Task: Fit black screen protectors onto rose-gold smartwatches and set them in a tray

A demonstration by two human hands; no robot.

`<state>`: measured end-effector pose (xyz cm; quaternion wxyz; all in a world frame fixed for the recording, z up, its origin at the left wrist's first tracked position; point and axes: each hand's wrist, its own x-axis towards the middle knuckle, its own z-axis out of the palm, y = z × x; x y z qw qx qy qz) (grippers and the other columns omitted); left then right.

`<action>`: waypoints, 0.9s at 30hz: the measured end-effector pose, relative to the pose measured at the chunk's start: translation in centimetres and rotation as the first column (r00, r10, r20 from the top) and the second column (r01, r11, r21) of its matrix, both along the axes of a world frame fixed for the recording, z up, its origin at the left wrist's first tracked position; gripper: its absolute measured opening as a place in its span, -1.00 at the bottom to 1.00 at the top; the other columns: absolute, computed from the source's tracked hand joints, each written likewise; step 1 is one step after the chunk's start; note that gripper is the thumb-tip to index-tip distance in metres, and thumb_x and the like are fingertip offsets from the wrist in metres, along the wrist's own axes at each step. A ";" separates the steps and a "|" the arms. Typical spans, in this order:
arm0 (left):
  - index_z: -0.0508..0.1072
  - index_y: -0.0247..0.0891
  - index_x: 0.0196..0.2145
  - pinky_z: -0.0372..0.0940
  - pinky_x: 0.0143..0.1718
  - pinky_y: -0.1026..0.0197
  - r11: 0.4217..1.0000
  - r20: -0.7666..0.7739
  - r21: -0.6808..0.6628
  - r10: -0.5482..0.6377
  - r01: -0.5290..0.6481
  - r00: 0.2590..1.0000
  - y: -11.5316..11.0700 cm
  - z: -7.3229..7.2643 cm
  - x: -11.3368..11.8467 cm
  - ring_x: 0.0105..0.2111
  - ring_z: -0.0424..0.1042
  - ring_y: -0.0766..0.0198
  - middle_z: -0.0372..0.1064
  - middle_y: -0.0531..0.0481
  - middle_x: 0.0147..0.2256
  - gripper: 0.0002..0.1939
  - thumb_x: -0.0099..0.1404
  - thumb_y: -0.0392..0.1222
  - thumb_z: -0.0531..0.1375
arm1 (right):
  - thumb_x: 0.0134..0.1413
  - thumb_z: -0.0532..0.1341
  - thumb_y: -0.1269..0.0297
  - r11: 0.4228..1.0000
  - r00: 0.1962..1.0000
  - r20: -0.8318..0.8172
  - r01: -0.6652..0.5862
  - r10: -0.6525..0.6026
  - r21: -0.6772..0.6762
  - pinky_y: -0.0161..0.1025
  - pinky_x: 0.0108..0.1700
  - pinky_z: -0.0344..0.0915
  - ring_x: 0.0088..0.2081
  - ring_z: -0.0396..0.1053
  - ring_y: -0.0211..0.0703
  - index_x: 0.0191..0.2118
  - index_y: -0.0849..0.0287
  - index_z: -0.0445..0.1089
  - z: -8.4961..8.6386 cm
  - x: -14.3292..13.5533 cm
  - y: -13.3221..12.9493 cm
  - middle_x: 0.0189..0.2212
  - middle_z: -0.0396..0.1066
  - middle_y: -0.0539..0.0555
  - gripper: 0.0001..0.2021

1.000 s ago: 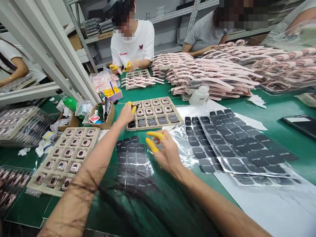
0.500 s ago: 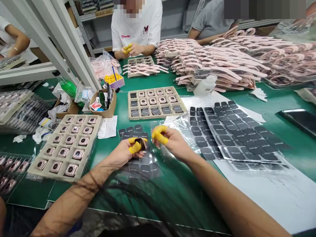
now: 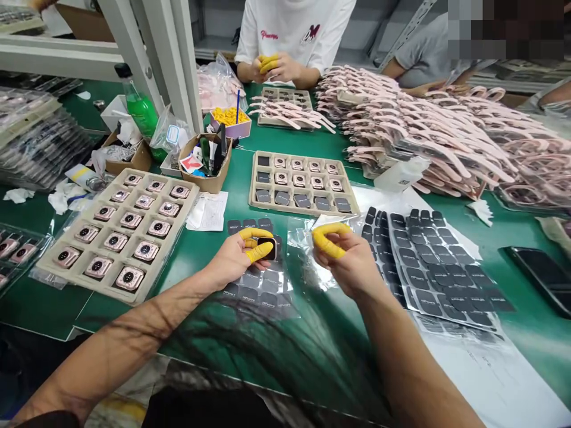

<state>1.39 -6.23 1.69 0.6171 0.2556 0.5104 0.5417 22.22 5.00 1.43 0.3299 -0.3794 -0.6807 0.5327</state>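
Where the left hand (image 3: pixel 232 255) was: above the sticker sheet (image 3: pixel 270 280), its grip clasped a watch (image 3: pixel 267 248).
Right hand (image 3: pixel 350 255): its grip curled; whether it held anything was unclear.
Tray (image 3: pixel 303 210): sat beyond both.

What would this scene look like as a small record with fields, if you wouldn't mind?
left hand: holds a watch body, dark face showing
right hand: yellow-covered thumb and finger curled together beside clear film; grip unclear
finger covers: yellow, both hands
below left hand: sheet of dark squares
left tray: fifteen watch bodies, backs up
far tray: watch bodies and dark squares
right side: more dark-square sheets
across: a person's hands, also yellow-covered
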 end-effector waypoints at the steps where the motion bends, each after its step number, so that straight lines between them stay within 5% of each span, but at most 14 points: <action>1: 0.56 -0.25 -0.01 0.51 -0.33 0.23 1.000 -0.016 0.005 0.007 -0.007 1.000 0.0 0.1 0.0 -0.48 0.55 0.34 0.54 0.05 -0.38 -0.39 0.06 0.04 0.58 | 0.06 0.42 -0.13 0.998 0.990 0.141 -0.001 -0.008 0.062 -0.10 -0.46 0.27 -0.55 0.22 -0.16 -0.27 -0.06 0.52 -0.2 0.7 0.8 -0.45 0.41 0.02 -0.71; 4: 0.58 -0.25 0.00 0.48 -0.32 0.26 0.999 -0.056 0.027 -0.016 0.017 0.998 0.0 0.1 0.0 -0.46 0.53 0.38 0.54 0.04 -0.32 -0.39 0.00 -0.14 0.60 | 0.07 0.40 -0.08 0.911 0.874 0.470 -0.090 -0.122 0.403 -0.01 -0.38 0.35 -0.39 0.38 0.03 -0.20 -0.07 0.60 -0.8 2.2 2.1 -0.31 0.47 0.14 -0.74; 7: 0.59 -0.25 0.04 0.40 -0.39 0.32 0.997 -0.103 0.029 -0.071 0.074 0.992 0.0 0.0 -0.1 -0.47 0.48 0.40 0.56 0.02 -0.29 -0.23 -0.19 -0.29 0.63 | 0.21 0.32 0.00 0.756 0.880 0.422 -0.121 -0.219 0.644 0.14 -0.23 0.46 -0.12 0.45 0.22 0.08 -0.13 0.57 -1.2 2.1 0.9 -0.05 0.42 0.27 -0.65; 10: 0.60 -0.25 0.04 0.37 -0.40 0.33 0.995 -0.155 0.040 -0.086 0.094 0.984 -0.2 -0.1 -0.1 -0.45 0.50 0.37 0.59 -0.02 -0.24 -0.20 -0.23 -0.34 0.61 | 0.23 0.32 0.03 0.633 0.937 0.348 -0.243 -0.045 0.735 0.29 0.04 0.47 0.14 0.39 0.32 0.19 -0.31 0.50 -1.4 1.1 -1.4 0.21 0.32 0.25 -0.59; 13: 0.62 -0.28 0.01 0.43 -0.30 0.29 0.992 -0.214 0.079 -0.080 0.099 0.974 -0.5 -0.2 0.0 -0.36 0.58 0.28 0.63 -0.05 -0.23 -0.29 -0.17 -0.33 0.58 | 0.19 0.34 0.00 0.540 0.878 0.468 -0.446 0.106 0.714 0.41 0.23 0.32 0.31 0.24 0.42 0.09 -0.44 0.54 -1.4 0.0 -2.6 0.38 0.24 0.09 -0.66; 17: 0.62 -0.31 0.03 0.45 -0.31 0.24 0.992 -0.310 0.066 -0.079 0.104 0.947 -0.3 -0.6 -0.1 -0.36 0.61 0.19 0.64 -0.07 -0.33 -0.30 -0.13 -0.26 0.58 | 0.25 0.30 0.02 0.641 0.817 0.525 -0.275 -0.236 0.717 0.68 0.23 0.09 0.43 0.03 0.63 0.17 -0.37 0.50 -0.8 -0.1 -2.8 0.47 0.14 0.14 -0.62; 19: 0.61 -0.31 0.03 0.45 -0.28 0.22 0.992 -0.356 0.094 -0.040 0.079 0.934 0.4 -0.9 -0.2 -0.35 0.62 0.19 0.65 -0.10 -0.29 -0.32 -0.11 -0.27 0.57 | 0.30 0.26 0.10 0.689 0.842 0.446 -0.129 -0.304 0.713 0.67 0.21 0.16 0.39 0.13 0.60 0.24 -0.31 0.44 -0.9 0.1 -3.9 0.39 0.24 0.24 -0.58; 23: 0.56 -0.36 0.03 0.44 -0.25 0.22 0.989 -0.427 0.123 -0.020 0.079 0.904 1.7 -1.7 -0.2 -0.29 0.63 0.17 0.66 -0.17 -0.22 -0.37 -0.04 -0.33 0.54 | 0.27 0.33 0.14 0.826 0.956 0.289 -0.131 -0.040 0.548 0.39 0.08 0.51 0.13 0.48 0.31 0.30 -0.35 0.33 -2.5 -0.1 -8.3 0.19 0.39 0.21 -0.48; 27: 0.53 -0.37 0.00 0.46 -0.18 0.16 0.998 -0.465 0.061 0.012 0.018 0.885 1.4 -1.8 0.0 -0.25 0.64 0.13 0.65 -0.21 -0.20 -0.42 -0.01 -0.41 0.49 | 0.13 0.47 0.08 0.826 0.946 0.323 -0.199 0.022 0.527 0.39 0.08 0.55 0.18 0.45 0.33 0.32 -0.34 0.30 -3.9 -0.3 -10.9 0.25 0.38 0.20 -0.34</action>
